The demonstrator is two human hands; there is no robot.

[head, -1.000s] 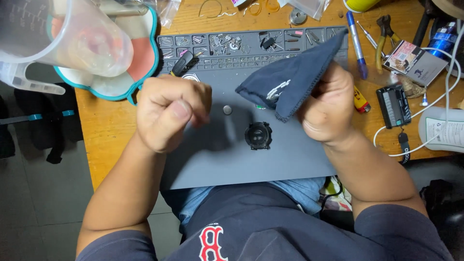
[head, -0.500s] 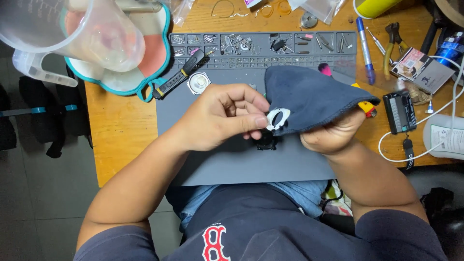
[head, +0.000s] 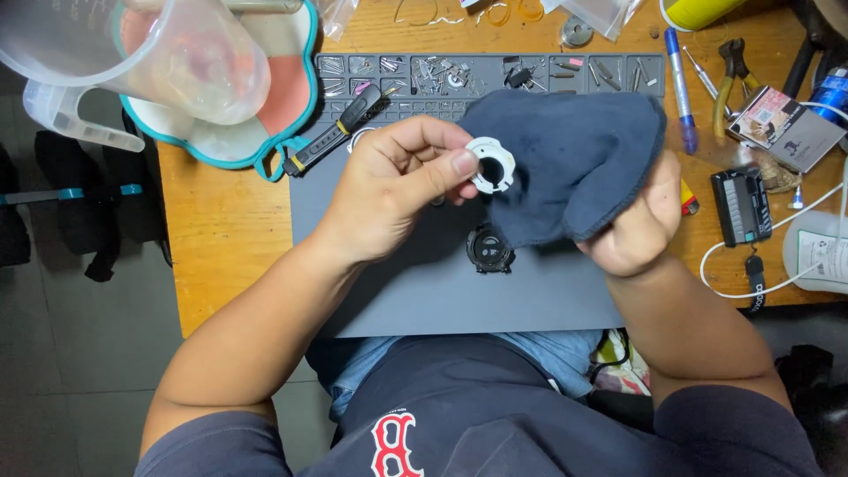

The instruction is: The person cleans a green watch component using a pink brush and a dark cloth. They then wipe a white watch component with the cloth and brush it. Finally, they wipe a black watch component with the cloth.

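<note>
**White ring pinched beside the cloth, above the grey mat**

Nearest me, a black round watch case point(head: 488, 250) lies on the grey mat point(head: 415, 296) covering the worktop point(head: 225, 238). Above it, my left hand point(head: 393, 190) is raised, its fingers point(head: 459, 163) pinching a white notched ring point(head: 491, 164). My right hand point(head: 632, 225), wrist bent inward, is clenched on a dark blue cloth point(head: 570, 163) touching the ring. Farther out, the mat's compartment strip point(head: 495, 75) holds small screws and parts. A clear plastic jug point(head: 146, 57) stands far left; its contents are unclear.
</note>
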